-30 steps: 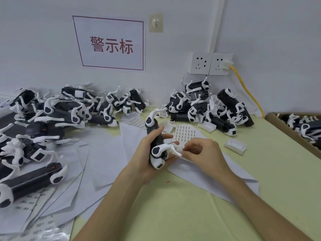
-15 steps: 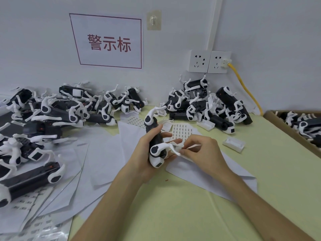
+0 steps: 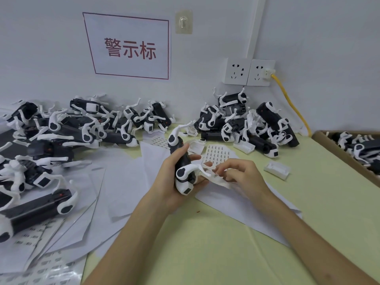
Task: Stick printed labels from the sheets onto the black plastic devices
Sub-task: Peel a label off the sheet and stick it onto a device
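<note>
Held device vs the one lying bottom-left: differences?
Pose: held device stands near upright; bottom-left device lies flat. Contact: left hand grips the held device; bottom-left device rests untouched on paper sheets. Both: black bodies, white curved arms.

The left hand [image 3: 171,179] covers most of the device [image 3: 182,172] it grips. Whether the right hand [image 3: 242,177] pinches a label is too small to tell. Print on the sheet [image 3: 218,153] just beyond it is unreadable. Far to its right, the box [image 3: 318,135] runs off the edge.
</note>
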A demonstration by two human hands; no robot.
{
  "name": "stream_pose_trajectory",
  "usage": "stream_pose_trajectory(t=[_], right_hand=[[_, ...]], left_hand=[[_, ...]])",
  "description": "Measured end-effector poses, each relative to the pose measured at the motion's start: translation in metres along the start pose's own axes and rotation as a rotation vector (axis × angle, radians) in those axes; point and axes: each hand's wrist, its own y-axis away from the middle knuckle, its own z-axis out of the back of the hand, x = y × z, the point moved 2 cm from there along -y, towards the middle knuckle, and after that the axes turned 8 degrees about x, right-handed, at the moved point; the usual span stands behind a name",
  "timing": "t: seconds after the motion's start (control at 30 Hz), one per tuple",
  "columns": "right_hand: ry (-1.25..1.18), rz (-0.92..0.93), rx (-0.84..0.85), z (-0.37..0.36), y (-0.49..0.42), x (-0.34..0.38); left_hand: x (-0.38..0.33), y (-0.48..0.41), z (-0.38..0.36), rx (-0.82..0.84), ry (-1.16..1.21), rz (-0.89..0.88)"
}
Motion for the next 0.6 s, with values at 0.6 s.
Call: stream_pose_trajectory(t=[0.6], right_hand=[[-0.386,-0.005,0.327,-0.004,0.001,0.002]], left_hand=[[-0.013,0.004,0.007,0.210,0.351,-0.217]])
